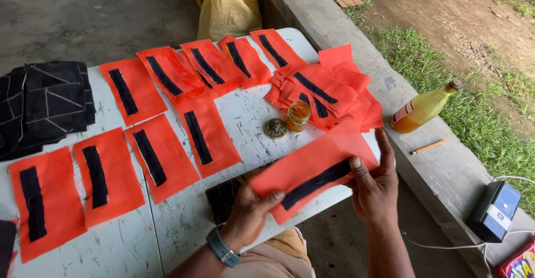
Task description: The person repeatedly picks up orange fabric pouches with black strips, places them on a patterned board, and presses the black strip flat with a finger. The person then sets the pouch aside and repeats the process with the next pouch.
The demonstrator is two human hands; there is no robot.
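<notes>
two hands: both on one orange fabric piece with a black strip glued down its middle, held above the near edge of the white folding table.
left hand: pinches the lower left end, thumb on top and fingers under; clamped on the cloth. grey-blue watch on the wrist.
right hand: grips the right end, thumb pad pressing on the black strip, fingers behind and up the edge; closed on the cloth.
piece in hand: tilted, right end higher, lying mostly flat and lightly stretched between the hands, not touching the table.
doing it well, as i judge: keep even tension between both ends so the strip stays flat; press along the strip with the thumb, not on the bare orange; keep the sheet off the open jar.
glue jar: small, open, amber contents, upright just beyond the held piece; its lid just beside it on the left.
finished pieces: laid flat in rows across the table, each with a black strip, mostly apart, a few overlapping at the far row.
loose stack: orange pieces heaped at the far right corner, behind the jar.
black cloth pile: far left edge.
dark object under the hands: partly hidden, cannot tell what it is.
ledge: yellow bottle lying on its side on the concrete ledge, well apart.
</notes>
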